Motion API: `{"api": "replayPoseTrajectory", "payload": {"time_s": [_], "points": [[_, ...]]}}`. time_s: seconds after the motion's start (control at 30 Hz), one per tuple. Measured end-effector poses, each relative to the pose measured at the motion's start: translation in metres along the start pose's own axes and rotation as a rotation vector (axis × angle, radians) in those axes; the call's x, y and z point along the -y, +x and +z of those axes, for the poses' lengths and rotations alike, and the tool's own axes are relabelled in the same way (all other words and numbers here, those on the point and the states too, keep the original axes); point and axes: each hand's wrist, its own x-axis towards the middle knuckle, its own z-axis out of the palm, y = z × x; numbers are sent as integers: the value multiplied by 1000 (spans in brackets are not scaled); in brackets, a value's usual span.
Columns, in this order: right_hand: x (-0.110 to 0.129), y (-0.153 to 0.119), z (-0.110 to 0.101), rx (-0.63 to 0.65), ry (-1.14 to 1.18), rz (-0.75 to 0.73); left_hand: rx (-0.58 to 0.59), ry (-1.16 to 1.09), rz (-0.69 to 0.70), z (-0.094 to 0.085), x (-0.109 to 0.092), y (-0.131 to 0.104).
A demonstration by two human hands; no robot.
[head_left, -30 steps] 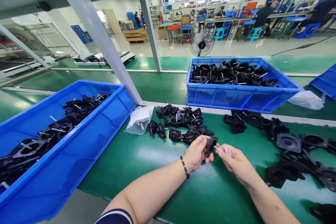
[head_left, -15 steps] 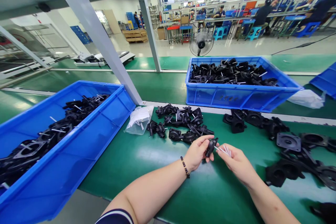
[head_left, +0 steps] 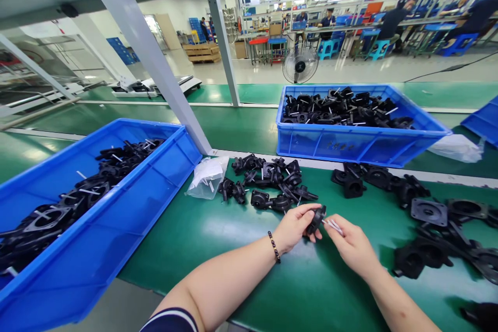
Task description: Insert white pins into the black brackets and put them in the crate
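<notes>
My left hand (head_left: pixel 294 226), with a beaded bracelet at the wrist, is closed around a black plastic housing (head_left: pixel 317 219) above the green table (head_left: pixel 218 238). Close on its right, my right hand (head_left: pixel 352 244) pinches several thin white pins (head_left: pixel 333 226). One pin's end points at the housing's right side; whether it sits inside a hole I cannot tell. Behind my hands lies a loose group of black housings (head_left: pixel 280 202), some with white pins sticking out. More black parts (head_left: pixel 429 211) are spread on the table to the right.
A blue crate (head_left: pixel 361 142) holding black parts with pins stands at the back. Another blue crate (head_left: pixel 155 187) of such parts is at the left, beside a clear bag (head_left: pixel 205 179) of white pins. A slanted metal post (head_left: pixel 155 67) rises behind it. A fan (head_left: pixel 300 66) stands beyond.
Both hands have shifted very slightly, and the housing has turned a little in my left hand. The right fingers stay close beside it with the pins.
</notes>
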Motion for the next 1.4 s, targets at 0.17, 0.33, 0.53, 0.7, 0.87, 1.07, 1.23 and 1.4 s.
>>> {"api": "replayPoseTrajectory", "payload": {"time_s": [0.17, 0.33, 0.53, 0.7, 0.87, 1.07, 1.23, 1.4], "points": [[2, 2, -1, 6, 83, 38, -51, 20, 55, 2, -3, -2], [-3, 6, -3, -235, 377, 167, -198, 155, 134, 5, -8, -7], [-5, 12, -8, -443, 877, 195, -163, 671, 665, 7, -14, -20], [-3, 14, -6, -437, 921, 215, 85, 1116, 583, 9, -10, -25], [-8, 14, -5, -429, 905, 208, 121, 1165, 556, 11, -10, -25], [-10, 13, -4, -408, 914, 223, 41, 1022, 601, 8, -8, -21], [-10, 14, -4, -424, 924, 243, 9, 792, 329, 6, 5, -16], [-11, 14, -4, -413, 945, 232, 280, 1110, 453, 6, 2, -18]]}}
